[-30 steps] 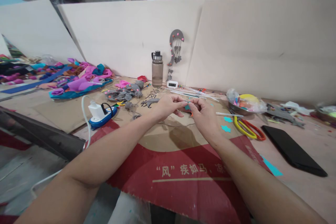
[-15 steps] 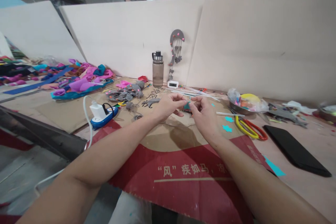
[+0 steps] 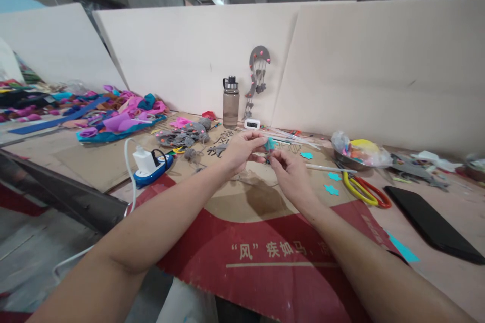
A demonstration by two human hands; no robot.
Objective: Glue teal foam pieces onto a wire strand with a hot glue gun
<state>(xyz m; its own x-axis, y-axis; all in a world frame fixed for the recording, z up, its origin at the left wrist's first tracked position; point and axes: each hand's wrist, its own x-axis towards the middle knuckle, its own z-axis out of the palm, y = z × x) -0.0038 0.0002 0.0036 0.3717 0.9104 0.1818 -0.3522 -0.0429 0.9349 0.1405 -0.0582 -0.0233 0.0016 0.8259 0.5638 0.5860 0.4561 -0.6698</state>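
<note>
My left hand (image 3: pixel 242 152) pinches a small turquoise felt piece (image 3: pixel 270 144) between thumb and fingertips, above the cardboard sheet (image 3: pixel 223 207). Just right of it and slightly lower, my right hand (image 3: pixel 290 171) has thumb and fingers pressed together close below the felt; what they grip is too small to name. A thin strand hangs under the hands. Turquoise felt flowers (image 3: pixel 332 190) lie on the right side of the cardboard, one of them (image 3: pixel 306 156) just behind my right hand.
Yellow-and-red-handled scissors (image 3: pixel 366 189) and a black phone (image 3: pixel 432 222) lie at the right, with a metal bowl (image 3: pixel 356 161) behind. A bottle (image 3: pixel 231 103) stands at the back. Left are a blue power strip (image 3: pixel 153 171), grey felt pieces (image 3: pixel 185 133) and colourful scraps (image 3: pixel 125 118).
My right hand has moved down from the felt piece, which now shows more at my left fingertips. A flower behind my right hand is more visible. The view has shifted slightly.
</note>
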